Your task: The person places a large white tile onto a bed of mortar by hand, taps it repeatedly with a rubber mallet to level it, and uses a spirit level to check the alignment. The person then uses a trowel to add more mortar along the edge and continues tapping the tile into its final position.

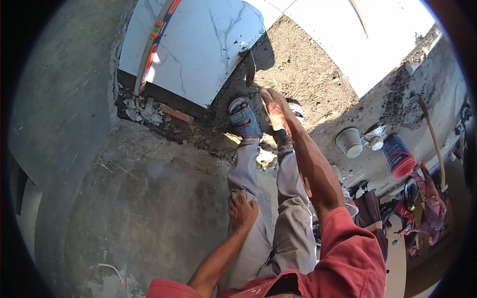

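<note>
My right hand (276, 107) is closed around the handle of a trowel, in front of my sandaled feet. The trowel blade (250, 70) reaches forward over the mortar bed (303, 64), beside the edge of a white marble-patterned tile (194, 49). Whether the blade touches the tile or the mortar, I cannot tell. My left hand (243, 210) rests on my left knee, fingers bent over the grey trousers and holding nothing. A spirit level (149, 55) with orange ends lies across the left part of the tile.
More white tiles (367, 44) lie in bright sun at the far right. Rubble (144, 110) and a wood strip (176, 113) line the near tile edge. On the right stand a pale bucket (350, 142), a blue-and-red bucket (399, 156) and a long wooden handle (433, 134).
</note>
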`<state>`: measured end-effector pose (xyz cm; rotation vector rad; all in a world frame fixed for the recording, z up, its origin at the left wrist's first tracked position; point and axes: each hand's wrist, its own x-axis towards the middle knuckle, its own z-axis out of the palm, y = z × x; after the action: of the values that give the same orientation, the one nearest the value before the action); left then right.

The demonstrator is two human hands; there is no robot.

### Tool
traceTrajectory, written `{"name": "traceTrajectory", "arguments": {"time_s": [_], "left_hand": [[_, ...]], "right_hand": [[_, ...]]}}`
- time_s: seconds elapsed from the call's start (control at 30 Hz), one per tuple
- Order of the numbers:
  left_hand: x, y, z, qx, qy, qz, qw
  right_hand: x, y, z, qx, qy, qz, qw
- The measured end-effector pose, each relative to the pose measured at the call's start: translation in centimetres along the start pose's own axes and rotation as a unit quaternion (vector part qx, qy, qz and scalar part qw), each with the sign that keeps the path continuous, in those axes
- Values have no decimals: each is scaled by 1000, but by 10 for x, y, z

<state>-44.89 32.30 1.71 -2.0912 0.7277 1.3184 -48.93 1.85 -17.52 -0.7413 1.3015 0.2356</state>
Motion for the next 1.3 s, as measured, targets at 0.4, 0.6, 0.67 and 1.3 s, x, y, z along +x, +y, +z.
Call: {"name": "traceTrajectory", "arguments": {"time_s": [0.4,0.6,0.67,1.3], "left_hand": [[0,0,8,-21,12,4,1000],[-1,3,10,-30,37,19,999],[-1,6,8,-21,43,20,999],[-13,19,32,-85,45,-41,995]], "right_hand": [[33,-57,-67,326,51,-33,943],[43,-43,-66,374,37,-39,926],[42,-23,-50,349,20,-14,937],[-15,42,39,57,27,-39,997]]}}
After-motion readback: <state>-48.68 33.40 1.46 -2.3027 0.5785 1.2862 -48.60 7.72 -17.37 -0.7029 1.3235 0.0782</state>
